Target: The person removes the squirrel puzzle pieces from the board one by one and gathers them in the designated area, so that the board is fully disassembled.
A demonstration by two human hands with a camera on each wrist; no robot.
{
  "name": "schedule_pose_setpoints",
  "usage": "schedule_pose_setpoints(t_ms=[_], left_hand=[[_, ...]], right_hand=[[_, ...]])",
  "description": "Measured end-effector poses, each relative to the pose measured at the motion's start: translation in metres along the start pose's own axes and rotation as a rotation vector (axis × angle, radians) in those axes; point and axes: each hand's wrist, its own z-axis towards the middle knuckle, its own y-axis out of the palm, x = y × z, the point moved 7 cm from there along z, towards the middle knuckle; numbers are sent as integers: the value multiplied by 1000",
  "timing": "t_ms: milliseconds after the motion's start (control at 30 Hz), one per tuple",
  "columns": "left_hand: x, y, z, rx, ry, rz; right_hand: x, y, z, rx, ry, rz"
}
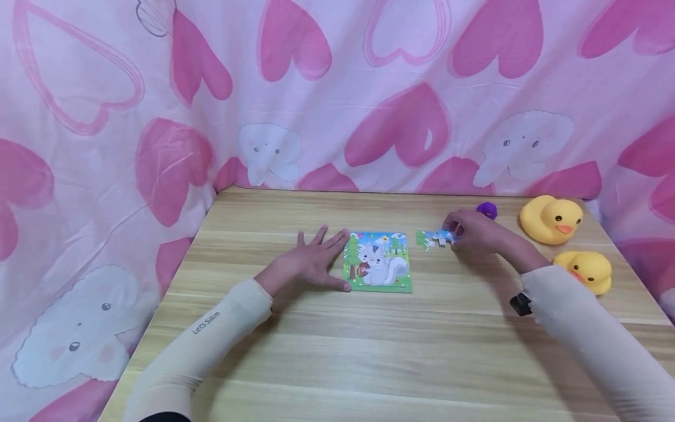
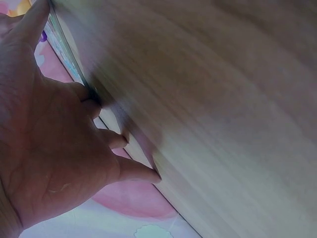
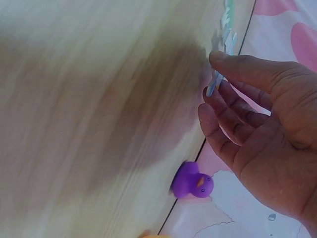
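A small picture puzzle (image 1: 377,261) showing a white squirrel lies flat in the middle of the wooden table (image 1: 337,351). My left hand (image 1: 323,255) rests flat beside it, fingers spread, with the fingertips and thumb touching the puzzle's left edge (image 2: 63,48). To the right of the puzzle lie loose joined puzzle pieces (image 1: 433,238). My right hand (image 1: 454,230) is at them and pinches a light blue piece (image 3: 217,82) between thumb and forefinger, lifted on edge off the table.
A small purple duck (image 1: 487,210) sits just behind my right hand, near the table's far edge (image 3: 193,181). Two yellow rubber ducks (image 1: 551,220) (image 1: 588,271) stand at the right side. A pink heart-patterned cloth (image 1: 337,94) surrounds the table.
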Motion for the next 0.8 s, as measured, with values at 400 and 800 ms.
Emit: schedule_pose_setpoints(t_ms=[400, 800], left_hand=[[-1, 1, 1, 2, -3, 0], [-1, 1, 1, -5, -9, -1]], right_hand=[[9, 4, 0, -27, 19, -6], [-8, 7, 9, -5, -9, -59]])
